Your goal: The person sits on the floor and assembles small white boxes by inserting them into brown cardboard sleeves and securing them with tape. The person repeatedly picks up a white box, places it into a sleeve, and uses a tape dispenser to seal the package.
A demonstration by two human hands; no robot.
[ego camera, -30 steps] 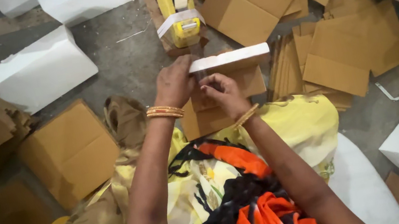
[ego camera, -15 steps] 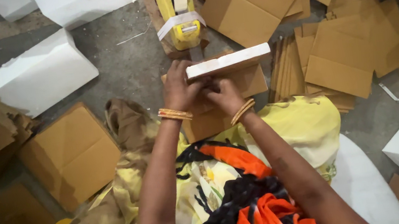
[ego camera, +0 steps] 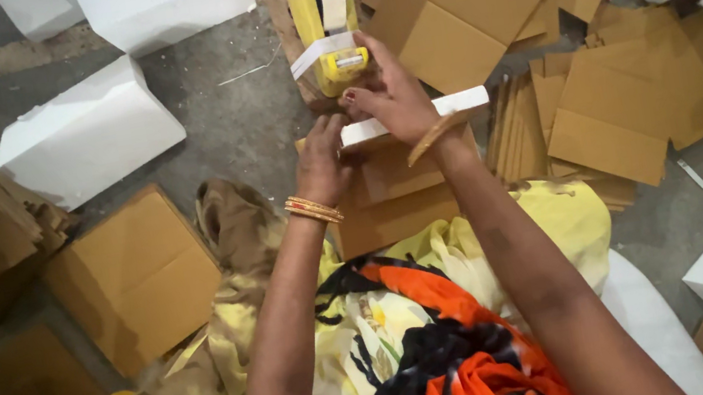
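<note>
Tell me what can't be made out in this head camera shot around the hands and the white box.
- Head view: left hand fingertips, hidden under the white box piece.
- Head view: middle of that box piece, covered by the right hand.
- Head view: yellow tape dispenser, its top cut off by the frame edge.

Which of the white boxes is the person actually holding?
The thin flat white box at the centre, gripped by the left hand and under the right hand. The other white boxes lie untouched on the floor.
</note>
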